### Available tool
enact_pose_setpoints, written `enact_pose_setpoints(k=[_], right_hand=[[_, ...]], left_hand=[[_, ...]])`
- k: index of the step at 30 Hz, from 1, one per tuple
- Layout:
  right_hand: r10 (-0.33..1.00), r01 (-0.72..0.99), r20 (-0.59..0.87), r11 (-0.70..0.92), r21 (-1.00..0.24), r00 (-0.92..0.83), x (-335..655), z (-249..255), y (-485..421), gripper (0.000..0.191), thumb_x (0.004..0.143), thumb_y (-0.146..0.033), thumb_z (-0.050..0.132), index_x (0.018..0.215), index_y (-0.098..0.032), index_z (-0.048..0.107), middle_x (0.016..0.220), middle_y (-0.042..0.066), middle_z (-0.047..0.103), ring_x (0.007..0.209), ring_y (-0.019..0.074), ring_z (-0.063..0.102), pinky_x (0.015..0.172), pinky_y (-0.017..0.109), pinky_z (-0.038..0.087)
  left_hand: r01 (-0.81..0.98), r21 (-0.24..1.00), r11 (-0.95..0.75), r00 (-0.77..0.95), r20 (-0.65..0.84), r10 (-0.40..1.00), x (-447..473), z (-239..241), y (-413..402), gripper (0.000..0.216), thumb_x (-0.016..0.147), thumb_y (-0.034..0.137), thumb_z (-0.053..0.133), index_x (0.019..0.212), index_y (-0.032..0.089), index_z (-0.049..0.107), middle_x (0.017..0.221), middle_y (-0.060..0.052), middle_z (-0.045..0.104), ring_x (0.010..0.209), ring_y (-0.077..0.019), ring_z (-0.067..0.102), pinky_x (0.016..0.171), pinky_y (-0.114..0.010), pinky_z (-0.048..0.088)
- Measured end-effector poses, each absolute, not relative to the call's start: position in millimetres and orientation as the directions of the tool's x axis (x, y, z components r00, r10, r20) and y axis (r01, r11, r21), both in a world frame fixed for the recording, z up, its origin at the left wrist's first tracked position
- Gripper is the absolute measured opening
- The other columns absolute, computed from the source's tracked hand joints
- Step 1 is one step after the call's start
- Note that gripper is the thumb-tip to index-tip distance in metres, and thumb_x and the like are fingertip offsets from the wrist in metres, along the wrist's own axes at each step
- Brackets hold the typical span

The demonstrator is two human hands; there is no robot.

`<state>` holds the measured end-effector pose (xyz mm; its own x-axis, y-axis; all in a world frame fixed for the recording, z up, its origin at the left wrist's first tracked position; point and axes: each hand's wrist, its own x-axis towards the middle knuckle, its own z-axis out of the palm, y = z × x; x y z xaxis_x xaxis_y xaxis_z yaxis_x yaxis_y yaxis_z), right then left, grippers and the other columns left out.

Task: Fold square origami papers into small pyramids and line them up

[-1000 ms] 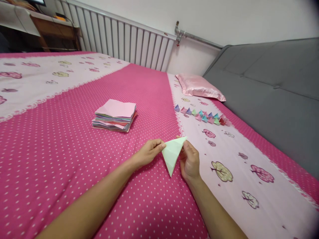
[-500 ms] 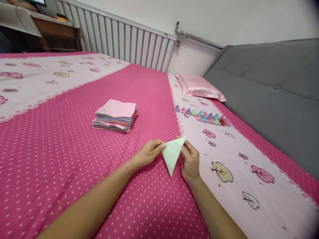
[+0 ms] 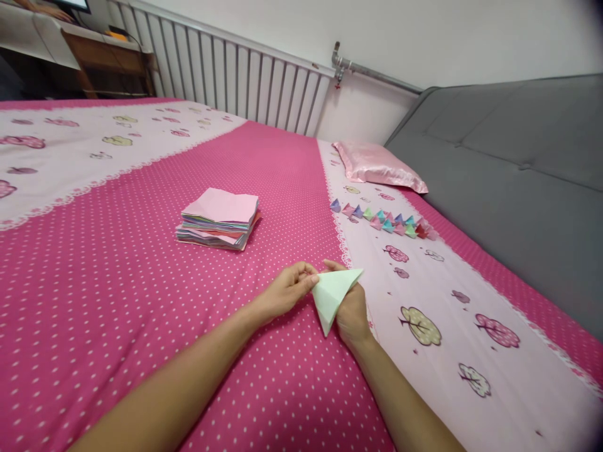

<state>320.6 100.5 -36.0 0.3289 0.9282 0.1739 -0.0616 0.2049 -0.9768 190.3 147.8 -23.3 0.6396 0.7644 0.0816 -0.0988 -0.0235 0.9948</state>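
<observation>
A pale green paper (image 3: 333, 294), folded into a triangle, is between my two hands above the bedspread, one point hanging down. My left hand (image 3: 293, 285) is closed, pinching its upper left corner between thumb and fingers. From behind and to the right, my right hand (image 3: 352, 314) holds the same paper; a fingertip sticks out past the top edge, while the paper covers most of the other fingers.
A stack of coloured paper sheets (image 3: 219, 220) lies on the pink bedspread (image 3: 141, 301). Several small folded paper pieces (image 3: 387, 224) stand in rows at right, near a pink pillow (image 3: 377, 168). A grey headboard (image 3: 509, 132) rises at right. Another person's hand (image 3: 51, 11) rests on a desk at far left.
My right hand has moved in behind the paper, its grip at the right corner gone. The paper has tilted and shifted slightly right. My left hand keeps its pinch.
</observation>
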Motion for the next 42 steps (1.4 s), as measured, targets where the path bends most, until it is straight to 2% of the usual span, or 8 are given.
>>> enact_pose_setpoints(k=[8, 13, 18, 22, 25, 32, 39, 42], right_hand=[[0.854, 0.055, 0.248, 0.251, -0.966, 0.458, 321.9, -35.2, 99.2, 0.031, 0.055, -0.017, 0.071, 0.086, -0.015, 0.064, 0.075, 0.002, 0.067, 0.061, 0.0139, 0.058, 0.054, 0.024, 0.045], [0.800, 0.193, 0.317, 0.254, -0.948, 0.509, 320.0, -34.5, 95.7, 0.022, 0.061, -0.019, 0.066, 0.083, -0.014, 0.063, 0.076, 0.002, 0.066, 0.065, 0.0152, 0.060, 0.059, 0.026, 0.047], [0.796, 0.301, 0.400, 0.285, -0.910, 0.454, 321.3, -37.7, 95.0, 0.021, 0.065, -0.016, 0.061, 0.085, -0.016, 0.063, 0.079, 0.002, 0.066, 0.069, 0.0153, 0.059, 0.064, 0.027, 0.048], [0.794, 0.386, 0.457, 0.306, -0.870, 0.402, 324.8, -39.9, 96.5, 0.022, 0.067, -0.017, 0.061, 0.089, -0.018, 0.064, 0.083, 0.003, 0.066, 0.069, 0.0152, 0.059, 0.066, 0.029, 0.048], [0.800, 0.397, 0.490, 0.348, -0.849, 0.346, 327.7, -38.9, 98.2, 0.023, 0.069, -0.016, 0.059, 0.091, -0.019, 0.067, 0.093, 0.005, 0.065, 0.085, 0.0178, 0.060, 0.078, 0.032, 0.047], [0.878, 0.332, 0.436, 0.358, -0.873, 0.198, 334.6, -36.1, 103.1, 0.028, 0.073, -0.011, 0.053, 0.092, -0.025, 0.069, 0.108, 0.005, 0.060, 0.101, 0.0184, 0.055, 0.089, 0.034, 0.042], [0.943, 0.098, 0.263, 0.247, -0.964, 0.203, 336.7, -35.7, 104.4, 0.031, 0.074, -0.015, 0.046, 0.091, -0.024, 0.070, 0.117, 0.002, 0.059, 0.111, 0.0196, 0.050, 0.094, 0.035, 0.037], [0.976, -0.046, 0.143, 0.152, -0.987, 0.167, 338.3, -35.6, 103.9, 0.035, 0.067, -0.014, 0.045, 0.092, -0.022, 0.070, 0.100, 0.003, 0.067, 0.093, 0.0184, 0.059, 0.082, 0.031, 0.043]], left_hand=[[-0.184, 0.983, -0.020, 0.605, 0.129, 0.786, 201.4, -29.9, 134.5, 0.042, 0.073, 0.041, 0.061, 0.102, 0.014, 0.045, 0.064, 0.006, 0.041, 0.054, -0.0063, 0.038, 0.051, -0.019, 0.030], [-0.174, 0.961, -0.216, 0.628, 0.277, 0.727, 203.2, -20.4, 123.1, 0.074, 0.058, 0.033, 0.076, 0.122, 0.018, 0.044, 0.103, -0.009, 0.057, 0.092, -0.0196, 0.053, 0.079, -0.030, 0.042], [-0.012, 0.951, -0.308, 0.586, 0.256, 0.769, 202.2, -18.4, 119.6, 0.046, 0.076, 0.028, 0.057, 0.120, 0.016, 0.048, 0.112, -0.009, 0.058, 0.097, -0.0220, 0.053, 0.086, -0.035, 0.041], [-0.028, 0.966, -0.259, 0.591, 0.225, 0.775, 199.9, -22.2, 124.0, 0.047, 0.076, 0.010, 0.043, 0.122, 0.016, 0.049, 0.113, -0.007, 0.060, 0.099, -0.0200, 0.055, 0.088, -0.032, 0.041], [-0.118, 0.975, -0.189, 0.553, 0.223, 0.803, 200.4, -24.9, 128.5, 0.048, 0.075, 0.008, 0.038, 0.120, 0.015, 0.052, 0.121, -0.006, 0.056, 0.110, -0.0191, 0.050, 0.097, -0.032, 0.035], [-0.358, 0.896, 0.263, 0.566, -0.015, 0.824, 200.5, -19.0, 133.8, 0.040, 0.072, 0.012, 0.049, 0.110, 0.015, 0.061, 0.108, -0.007, 0.064, 0.091, -0.0163, 0.059, 0.084, -0.027, 0.042], [-0.475, 0.765, 0.435, 0.579, -0.101, 0.809, 189.2, -8.9, 139.8, 0.053, 0.057, 0.004, 0.047, 0.109, 0.010, 0.060, 0.092, -0.009, 0.067, 0.072, -0.0140, 0.059, 0.070, -0.026, 0.045], [-0.509, 0.732, 0.453, 0.546, -0.132, 0.827, 186.9, -6.7, 141.8, 0.043, 0.066, 0.014, 0.049, 0.107, 0.007, 0.061, 0.094, -0.011, 0.066, 0.076, -0.0151, 0.058, 0.073, -0.026, 0.045]])
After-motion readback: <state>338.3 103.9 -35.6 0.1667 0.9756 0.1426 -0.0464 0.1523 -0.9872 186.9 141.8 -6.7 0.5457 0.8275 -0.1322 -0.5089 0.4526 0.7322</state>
